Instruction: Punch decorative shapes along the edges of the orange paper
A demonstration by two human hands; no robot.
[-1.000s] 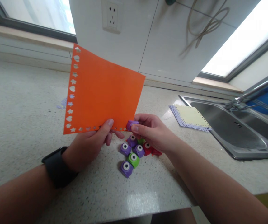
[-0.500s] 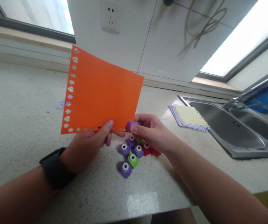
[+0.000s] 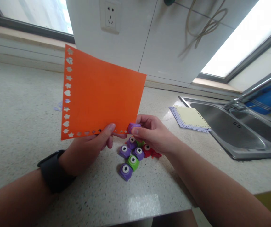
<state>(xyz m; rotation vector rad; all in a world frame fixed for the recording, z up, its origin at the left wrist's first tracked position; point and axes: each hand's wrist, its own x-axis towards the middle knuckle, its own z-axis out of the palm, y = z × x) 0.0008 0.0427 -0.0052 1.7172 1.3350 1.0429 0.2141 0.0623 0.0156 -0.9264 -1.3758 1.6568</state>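
An orange sheet of paper (image 3: 104, 94) is raised above the counter, with star, heart and flower holes along its left and lower edges. My left hand (image 3: 94, 146) pinches its lower edge, thumb in front and fingers behind. At the sheet's lower right corner, my right hand (image 3: 150, 130) grips a purple craft punch (image 3: 133, 126) that sits on the paper's edge. Below the hands lie several more punches, among them a green one (image 3: 133, 162), a purple one (image 3: 126, 171) and a red one (image 3: 147, 150).
Punched sheets, a yellow one (image 3: 190, 116) on top of lilac ones, lie at the rim of a steel sink (image 3: 229, 132). Lilac scraps (image 3: 58, 106) are left of the orange sheet. A wall socket (image 3: 110, 15) and a looped cable (image 3: 208, 26) are behind.
The left side of the orange sheet has swung slightly left and toward me. Both hands keep their grips, with the punch at the same corner.
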